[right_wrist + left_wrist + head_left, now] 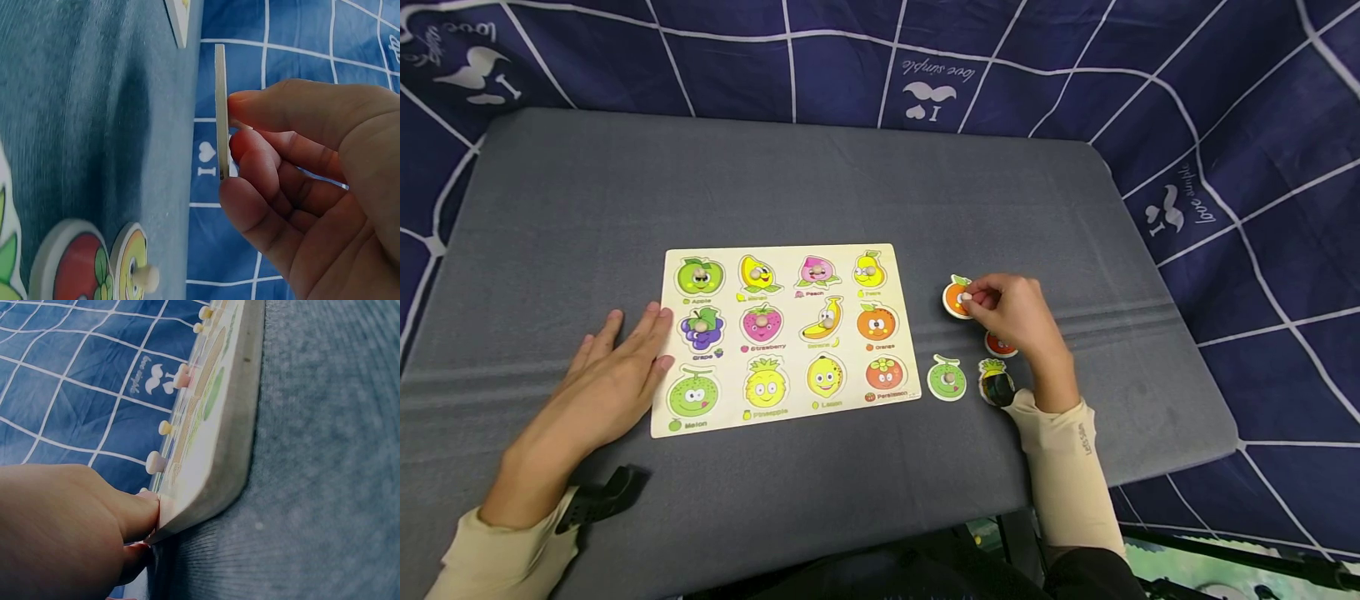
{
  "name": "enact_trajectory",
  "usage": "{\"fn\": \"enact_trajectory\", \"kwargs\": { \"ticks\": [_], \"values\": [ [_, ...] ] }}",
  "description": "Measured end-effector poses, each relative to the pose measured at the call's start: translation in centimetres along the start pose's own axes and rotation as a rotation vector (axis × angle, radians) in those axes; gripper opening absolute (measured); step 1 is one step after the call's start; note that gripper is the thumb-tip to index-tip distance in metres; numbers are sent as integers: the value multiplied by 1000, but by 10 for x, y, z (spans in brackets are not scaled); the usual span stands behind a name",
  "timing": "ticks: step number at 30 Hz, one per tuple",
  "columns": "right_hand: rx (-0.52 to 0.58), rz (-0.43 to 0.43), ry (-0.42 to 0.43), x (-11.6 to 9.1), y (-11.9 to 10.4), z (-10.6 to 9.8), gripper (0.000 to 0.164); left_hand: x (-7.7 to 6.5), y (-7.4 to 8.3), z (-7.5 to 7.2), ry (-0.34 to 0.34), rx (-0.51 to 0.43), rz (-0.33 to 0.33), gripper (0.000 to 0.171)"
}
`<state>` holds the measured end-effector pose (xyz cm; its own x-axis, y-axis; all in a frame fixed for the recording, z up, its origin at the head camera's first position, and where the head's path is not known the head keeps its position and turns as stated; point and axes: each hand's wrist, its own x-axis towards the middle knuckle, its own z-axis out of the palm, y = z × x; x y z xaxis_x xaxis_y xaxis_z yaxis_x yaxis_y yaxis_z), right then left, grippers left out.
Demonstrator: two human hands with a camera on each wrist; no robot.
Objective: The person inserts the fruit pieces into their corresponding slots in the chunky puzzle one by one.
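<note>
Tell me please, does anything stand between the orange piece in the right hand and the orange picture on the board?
Nothing visible does. In the head view, only grey table shows between the orange piece in the right hand and the board; its orange picture is uncovered. The melon piece lies below this path.

The left hand [606, 375] lay back upward, its fingers [642, 332] outstretched and parted, the thumb [657, 372] set slightly apart. The right hand [1017, 312] hovered, its fingertips [983, 284] bent into a pinch, the other fingers curled inward.
</note>
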<state>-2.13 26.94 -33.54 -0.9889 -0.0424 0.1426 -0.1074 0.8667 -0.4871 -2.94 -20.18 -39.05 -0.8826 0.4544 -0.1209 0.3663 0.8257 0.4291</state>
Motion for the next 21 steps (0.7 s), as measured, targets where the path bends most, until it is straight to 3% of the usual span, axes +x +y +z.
{"fn": "enact_trajectory", "kwargs": {
  "ticks": [21],
  "values": [
    [15, -79, -66, 7, -19, 17, 6, -1, -1, -1, 3, -4, 22, 57]
  ]
}}
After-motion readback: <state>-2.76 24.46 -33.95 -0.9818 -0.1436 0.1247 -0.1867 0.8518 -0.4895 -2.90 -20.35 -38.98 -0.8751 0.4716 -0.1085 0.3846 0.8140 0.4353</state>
